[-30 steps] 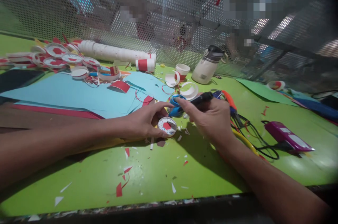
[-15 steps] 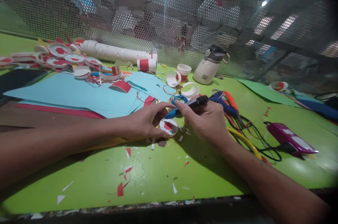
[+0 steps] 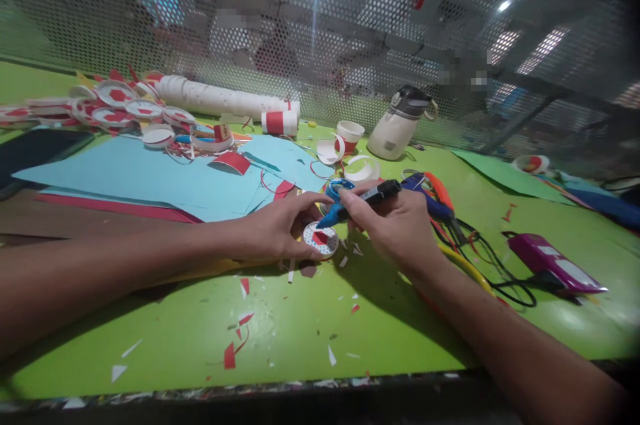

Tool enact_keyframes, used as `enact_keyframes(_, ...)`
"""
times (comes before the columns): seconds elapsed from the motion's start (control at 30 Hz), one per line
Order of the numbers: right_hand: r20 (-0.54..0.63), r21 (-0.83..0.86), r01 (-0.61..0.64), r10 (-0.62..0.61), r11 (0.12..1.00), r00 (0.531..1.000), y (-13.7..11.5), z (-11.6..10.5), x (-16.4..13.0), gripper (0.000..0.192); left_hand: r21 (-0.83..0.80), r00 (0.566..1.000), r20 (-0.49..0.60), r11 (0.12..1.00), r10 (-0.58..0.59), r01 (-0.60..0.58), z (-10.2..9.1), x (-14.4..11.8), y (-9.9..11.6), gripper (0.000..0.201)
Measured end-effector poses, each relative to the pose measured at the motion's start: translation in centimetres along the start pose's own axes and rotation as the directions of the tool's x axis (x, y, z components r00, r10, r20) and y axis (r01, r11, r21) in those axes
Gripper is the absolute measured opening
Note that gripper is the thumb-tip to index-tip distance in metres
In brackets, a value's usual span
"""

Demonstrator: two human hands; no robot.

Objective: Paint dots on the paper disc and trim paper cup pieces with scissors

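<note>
My left hand [image 3: 280, 228] grips a small round paper cup bottom [image 3: 321, 239] by its rim, thumb in front and fingers behind. A red paper hexagon lies at its centre, with blue dots around it. My right hand [image 3: 393, 221] is closed around a black marker [image 3: 381, 193] with a blue end, slanted down to the left. The marker's tip is at the disc's upper edge; whether it touches, I cannot tell. Just behind the fingers lies a blue roll-like item [image 3: 340, 188], partly hidden.
Light blue paper sheets [image 3: 135, 175] lie at left, below a pile of decorated cup bottoms [image 3: 115, 95]. Behind stand stacked white cups [image 3: 215, 97], a red-banded cup [image 3: 349, 136] and a bottle [image 3: 397, 125]. Cables, an orange-blue tool [image 3: 437, 197] and a purple packet [image 3: 553, 263] lie right.
The marker has shifted slightly right, its tip moving a little along the disc's upper part. My left hand keeps its hold; the whole view has drifted slightly.
</note>
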State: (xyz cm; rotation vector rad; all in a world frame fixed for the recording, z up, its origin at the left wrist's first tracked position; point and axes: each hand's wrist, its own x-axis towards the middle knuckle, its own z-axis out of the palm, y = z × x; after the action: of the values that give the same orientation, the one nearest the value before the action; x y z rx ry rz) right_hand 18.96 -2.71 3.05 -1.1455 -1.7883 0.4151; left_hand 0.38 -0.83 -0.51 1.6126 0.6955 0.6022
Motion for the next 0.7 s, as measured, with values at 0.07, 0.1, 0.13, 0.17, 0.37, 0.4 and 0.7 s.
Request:
enact_keyframes(0.07,0.015,-0.010,-0.003,0.003,1.000,1.000,0.13,0.09,0.04,0.029,0.017,1.000,-0.004,1.000,0.015,-0.015,-0.04,0.00,0.06,0.069)
enact_keyframes(0.1,0.022,-0.013,-0.004,0.005,1.000,1.000,0.18,0.13,0.05,0.032,0.024,1.000,-0.008,0.999,0.024,-0.024,-0.07,0.01,0.07,0.067)
enact_keyframes(0.13,0.026,-0.017,-0.007,0.008,1.000,1.000,0.22,0.16,0.06,0.033,0.032,0.999,-0.015,0.999,0.035,-0.035,-0.10,0.03,0.06,0.066)
enact_keyframes(0.17,0.025,-0.023,-0.008,0.009,1.000,1.000,0.24,0.19,0.06,0.034,0.046,0.999,-0.023,0.998,0.047,-0.046,-0.15,0.05,0.02,0.065)
enact_keyframes(0.37,0.022,-0.042,-0.018,0.019,0.999,1.000,0.28,0.35,-0.02,0.037,0.169,0.992,-0.031,0.979,0.120,-0.113,-0.51,0.23,-0.55,0.062)
enact_keyframes(0.4,0.026,-0.042,-0.022,0.023,0.999,0.999,0.29,0.39,-0.04,0.036,0.175,0.991,-0.027,0.977,0.129,-0.123,-0.54,0.25,-0.59,0.062)
enact_keyframes(0.7,0.041,-0.033,-0.004,0.006,0.999,0.999,0.39,0.34,-0.24,0.034,0.190,0.993,-0.032,0.976,0.110,-0.102,-0.47,0.21,-0.24,0.062)
